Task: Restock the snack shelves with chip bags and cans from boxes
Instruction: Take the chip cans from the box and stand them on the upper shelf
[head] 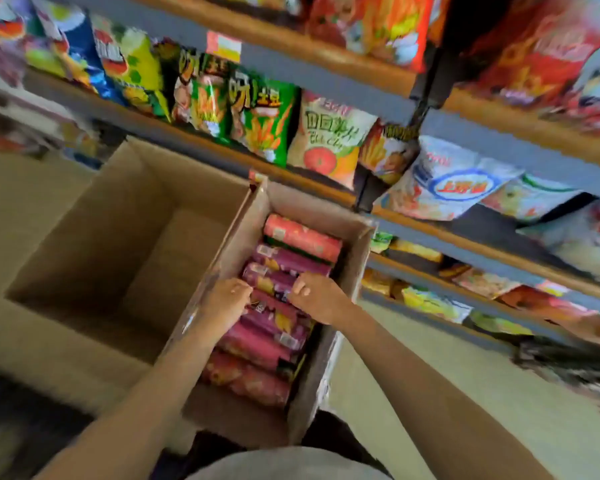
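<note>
Landmark: the narrow can box [355,258], open-topped, standing on the floor in front of you.

Left of the can box, touching its left wall: a larger cardboard box [84,237], open, nothing visible inside.

Inside the can box: a row of snack cans [291,261] lying on their sides, stacked front to back. Red-pink ones sit at the far and near ends, purple ones in the middle.

Your left hand [227,301] reaches in along the box's left wall, fingers curled down onto the left ends of the purple cans. Blur hides whether it is truly gripping one or only resting there; cannot tell.

Your right hand [314,294] comes in from the box's right side, fingers curled over the right end of the same purple cans, thumb tucked. Firm grip or not: cannot tell.

Beyond and right of the can box: the snack shelves [465,237], several tiers running up and to the right. Chip bags [264,123] stand packed on the tier just above the box, green, yellow, white and red. Lower tiers to the right of the box hold more bags.
</note>
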### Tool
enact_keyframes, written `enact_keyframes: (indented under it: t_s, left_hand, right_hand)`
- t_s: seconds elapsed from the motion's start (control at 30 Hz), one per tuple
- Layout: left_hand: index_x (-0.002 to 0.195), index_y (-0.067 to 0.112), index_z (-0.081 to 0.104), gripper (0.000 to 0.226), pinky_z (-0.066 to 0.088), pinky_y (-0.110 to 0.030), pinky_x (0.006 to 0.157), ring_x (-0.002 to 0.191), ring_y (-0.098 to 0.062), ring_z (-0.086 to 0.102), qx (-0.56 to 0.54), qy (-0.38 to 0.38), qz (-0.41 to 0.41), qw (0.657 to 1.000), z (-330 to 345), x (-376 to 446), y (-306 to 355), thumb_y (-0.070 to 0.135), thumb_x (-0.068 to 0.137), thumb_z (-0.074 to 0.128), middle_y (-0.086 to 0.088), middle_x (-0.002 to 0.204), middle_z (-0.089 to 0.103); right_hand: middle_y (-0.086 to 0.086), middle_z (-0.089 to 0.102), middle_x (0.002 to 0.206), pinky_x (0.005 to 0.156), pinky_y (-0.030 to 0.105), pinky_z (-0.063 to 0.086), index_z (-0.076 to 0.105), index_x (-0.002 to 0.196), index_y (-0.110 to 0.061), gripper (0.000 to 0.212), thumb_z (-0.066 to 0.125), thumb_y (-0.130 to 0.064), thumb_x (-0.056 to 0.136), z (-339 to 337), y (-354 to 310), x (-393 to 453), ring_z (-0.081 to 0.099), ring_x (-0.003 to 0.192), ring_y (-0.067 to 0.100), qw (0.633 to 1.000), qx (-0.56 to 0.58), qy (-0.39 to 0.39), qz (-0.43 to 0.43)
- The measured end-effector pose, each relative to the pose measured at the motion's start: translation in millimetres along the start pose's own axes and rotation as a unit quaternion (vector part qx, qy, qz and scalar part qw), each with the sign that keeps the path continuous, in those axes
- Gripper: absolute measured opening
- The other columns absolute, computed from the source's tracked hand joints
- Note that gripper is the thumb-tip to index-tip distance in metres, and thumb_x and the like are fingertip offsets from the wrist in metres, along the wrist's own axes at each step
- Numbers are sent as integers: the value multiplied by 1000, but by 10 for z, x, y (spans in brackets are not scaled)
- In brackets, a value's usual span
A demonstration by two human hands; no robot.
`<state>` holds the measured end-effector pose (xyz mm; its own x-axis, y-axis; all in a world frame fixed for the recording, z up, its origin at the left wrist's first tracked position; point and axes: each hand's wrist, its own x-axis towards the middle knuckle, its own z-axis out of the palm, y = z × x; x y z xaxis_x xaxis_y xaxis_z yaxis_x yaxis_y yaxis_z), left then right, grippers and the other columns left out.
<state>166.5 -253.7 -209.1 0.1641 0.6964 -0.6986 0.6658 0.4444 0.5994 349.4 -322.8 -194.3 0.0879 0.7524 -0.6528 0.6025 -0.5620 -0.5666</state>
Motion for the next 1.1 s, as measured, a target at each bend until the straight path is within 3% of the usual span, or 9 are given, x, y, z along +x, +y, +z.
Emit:
enact_keyframes:
  t_s: [0.07,0.13,0.3,0.47,0.57,0.63,0.7,0.8,1.1]
  left_hand:
    - [72,17,62,25,50,-37,71,74,-31,64,-5,-29,-75,997,51,64,-445,13,96,58,-6,73,61]
    - [85,19,62,14,53,-36,75,78,-27,64,-28,-51,-139,989,98,69,-763,17,98,57,-7,85,65]
    - [105,7,63,19,54,-30,55,51,-16,61,-131,-88,-262,952,170,142,-1046,22,99,53,-7,78,64]
    - [113,18,61,40,56,-48,94,97,-26,69,-214,-141,-272,927,62,300,-949,51,91,63,-10,107,70]
    - [120,23,58,55,56,-49,93,101,-25,70,-306,-179,-277,893,139,379,-901,56,79,75,-9,111,72]
    - [126,19,61,77,55,-50,95,102,-27,71,-373,-165,-289,866,232,433,-897,54,62,87,-10,111,74]
    - [128,16,58,82,56,-47,94,100,-28,72,-397,-137,-294,859,306,476,-912,52,61,88,-11,112,73]
    - [127,16,54,80,55,-49,95,97,-29,72,-401,-118,-313,853,344,540,-950,53,64,87,-13,111,72]
    - [121,18,56,57,52,-49,100,104,-29,70,-392,-136,-316,853,292,669,-1058,46,78,80,-12,115,71]
  right_hand:
    - [7,62,90,73,32,41,60,98,-8,18,61,-26,96,523,109,234,63,105,31,996,-36,-66,44]
    - [16,58,120,91,36,43,50,129,-8,55,69,-40,88,949,188,412,55,119,36,990,-78,-87,78]
    - [15,44,142,105,44,38,38,143,-14,85,78,-50,77,1275,237,630,43,132,35,984,-139,-5,114]
    - [8,50,132,90,35,49,35,149,-18,97,82,-46,69,1169,244,742,53,121,31,983,-123,-85,106]
    - [-8,62,111,84,27,50,52,137,-28,90,80,-69,62,1070,298,639,60,106,16,980,-51,-147,120]
    - [-3,62,88,75,30,46,64,93,-17,61,63,-75,77,957,263,593,59,85,16,972,-66,-188,128]
    - [4,61,81,78,37,46,62,83,-9,52,54,-60,94,809,199,667,57,78,20,983,-66,-107,130]
    - [12,65,109,95,41,50,62,116,-11,40,66,-40,90,664,258,931,62,101,29,986,-56,63,143]
    - [19,28,152,116,52,25,34,148,-13,93,72,-62,79,857,346,1320,24,145,37,950,-264,41,160]
